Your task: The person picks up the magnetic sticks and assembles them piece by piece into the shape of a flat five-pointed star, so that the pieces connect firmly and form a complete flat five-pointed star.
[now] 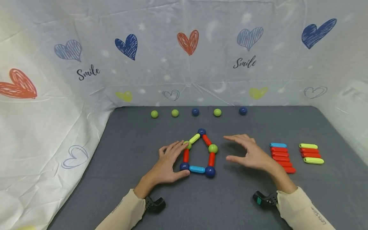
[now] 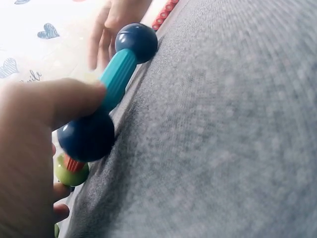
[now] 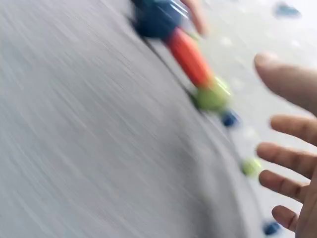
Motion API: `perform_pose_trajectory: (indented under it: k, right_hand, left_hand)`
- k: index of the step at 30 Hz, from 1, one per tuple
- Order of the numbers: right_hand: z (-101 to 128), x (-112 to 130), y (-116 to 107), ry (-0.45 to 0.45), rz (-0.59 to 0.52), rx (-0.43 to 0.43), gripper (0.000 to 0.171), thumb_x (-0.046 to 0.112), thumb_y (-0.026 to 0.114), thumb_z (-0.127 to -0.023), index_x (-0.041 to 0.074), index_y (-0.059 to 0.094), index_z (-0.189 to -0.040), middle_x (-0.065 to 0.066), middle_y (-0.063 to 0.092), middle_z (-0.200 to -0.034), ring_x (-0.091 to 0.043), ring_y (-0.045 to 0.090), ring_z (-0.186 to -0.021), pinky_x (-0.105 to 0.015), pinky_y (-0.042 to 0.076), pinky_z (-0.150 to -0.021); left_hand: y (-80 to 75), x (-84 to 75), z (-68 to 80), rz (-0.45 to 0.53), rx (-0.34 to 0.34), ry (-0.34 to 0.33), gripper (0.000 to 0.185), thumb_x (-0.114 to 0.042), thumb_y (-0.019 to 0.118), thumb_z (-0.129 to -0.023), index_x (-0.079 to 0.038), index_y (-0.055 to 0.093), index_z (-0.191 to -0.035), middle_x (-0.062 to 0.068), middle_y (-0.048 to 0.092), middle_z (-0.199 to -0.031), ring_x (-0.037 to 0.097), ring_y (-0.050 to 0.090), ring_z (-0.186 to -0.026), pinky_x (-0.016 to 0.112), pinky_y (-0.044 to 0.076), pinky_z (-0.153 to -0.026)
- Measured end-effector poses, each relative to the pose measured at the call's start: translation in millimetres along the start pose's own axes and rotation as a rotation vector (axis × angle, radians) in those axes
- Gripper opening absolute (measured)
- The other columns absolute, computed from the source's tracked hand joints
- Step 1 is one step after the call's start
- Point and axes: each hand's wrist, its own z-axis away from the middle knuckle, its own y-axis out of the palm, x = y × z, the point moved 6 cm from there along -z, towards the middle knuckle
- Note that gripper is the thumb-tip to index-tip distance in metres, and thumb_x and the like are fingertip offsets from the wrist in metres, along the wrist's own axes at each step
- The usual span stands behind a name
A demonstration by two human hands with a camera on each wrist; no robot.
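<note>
A house-shaped figure (image 1: 199, 153) of sticks and balls lies flat on the grey mat (image 1: 120, 191). My left hand (image 1: 181, 158) rests against its left side. The thumb touches the lower-left blue ball (image 1: 184, 166), and the fingers reach the green ball (image 1: 187, 144). In the left wrist view the thumb (image 2: 49, 104) lies beside that blue ball (image 2: 86, 136) and the teal bottom stick (image 2: 116, 74). My right hand (image 1: 230, 148) hovers open just right of the figure, fingers spread and holding nothing. The right wrist view is blurred; it shows a red stick (image 3: 188, 57), a green ball (image 3: 213, 96) and fingers (image 3: 292, 84).
Several loose green and blue balls (image 1: 195, 111) line the mat's far edge. A stack of red sticks topped by a blue one (image 1: 280, 156) and a smaller yellow and red stack (image 1: 310, 153) lie to the right. A white heart-printed sheet (image 1: 184, 64) walls in the mat.
</note>
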Motion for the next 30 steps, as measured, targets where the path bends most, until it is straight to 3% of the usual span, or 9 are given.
perform_pose_trajectory:
  k: [6,11,14,18,23,27,30]
  right_hand:
    - [21.6,-38.1,-66.7,0.089,0.179,-0.132,0.04,0.028,0.076,-0.092,0.013,0.07,-0.128,-0.015,0.067,-0.126,-0.035,0.048,-0.117,-0.05,0.021,-0.084]
    - [44.8,-76.9,-96.0,0.261,0.273,-0.117,0.032,0.028,0.069,-0.097,0.008,0.072,-0.122,-0.024,0.065,-0.124,-0.04,0.046,-0.112,-0.055,0.019,-0.081]
    - [52.8,-93.2,-102.4,0.335,0.301,-0.078,0.03,0.028,0.065,-0.099,0.006,0.074,-0.118,-0.028,0.065,-0.124,-0.042,0.047,-0.109,-0.055,0.019,-0.079]
    - [56.4,-102.9,-105.0,0.348,0.324,-0.067,0.027,0.024,0.065,-0.096,0.005,0.076,-0.112,-0.028,0.069,-0.119,-0.045,0.054,-0.104,-0.049,0.021,-0.073]
    - [55.4,-106.1,-101.6,0.336,0.317,-0.099,0.025,0.023,0.067,-0.095,0.006,0.078,-0.109,-0.027,0.071,-0.113,-0.044,0.061,-0.1,-0.05,0.023,-0.073]
    - [51.8,-105.0,-96.9,0.35,0.291,-0.1,0.03,0.03,0.067,-0.097,0.006,0.077,-0.112,-0.028,0.07,-0.114,-0.047,0.058,-0.105,-0.058,0.024,-0.078]
    - [46.7,-100.4,-90.8,0.341,0.282,-0.102,0.031,0.033,0.069,-0.097,0.008,0.077,-0.113,-0.027,0.07,-0.115,-0.046,0.056,-0.106,-0.056,0.023,-0.078]
  left_hand:
    - [-1.7,3.5,-1.3,0.047,-0.049,-0.007,0.074,-0.045,0.066,-0.092,-0.028,0.037,-0.158,0.009,0.033,-0.166,0.032,0.027,-0.153,0.063,0.012,-0.11]
    - [-4.0,5.8,-2.4,0.083,-0.113,-0.033,0.056,-0.034,0.066,-0.095,-0.026,0.052,-0.149,0.01,0.041,-0.162,0.033,0.031,-0.15,0.063,0.012,-0.109]
    - [-5.7,6.0,-2.8,0.081,-0.153,-0.033,0.04,-0.027,0.065,-0.097,-0.025,0.063,-0.137,0.01,0.045,-0.158,0.033,0.033,-0.148,0.062,0.013,-0.107]
    - [-7.6,4.2,-2.9,0.072,-0.184,-0.019,0.026,-0.022,0.064,-0.099,-0.027,0.072,-0.123,0.009,0.049,-0.155,0.036,0.033,-0.148,0.062,0.014,-0.106]
    - [-6.8,0.6,-3.4,0.06,-0.156,0.018,0.022,-0.027,0.068,-0.097,-0.033,0.073,-0.118,0.006,0.047,-0.156,0.039,0.03,-0.15,0.064,0.015,-0.107]
    - [-5.2,0.4,-4.0,0.04,-0.138,0.025,0.022,-0.036,0.075,-0.093,-0.036,0.073,-0.114,0.004,0.046,-0.157,0.039,0.029,-0.151,0.065,0.015,-0.107]
    - [-5.1,1.7,-4.0,0.025,-0.15,0.025,0.021,-0.038,0.078,-0.09,-0.036,0.072,-0.11,0.005,0.046,-0.157,0.04,0.028,-0.151,0.065,0.016,-0.106]
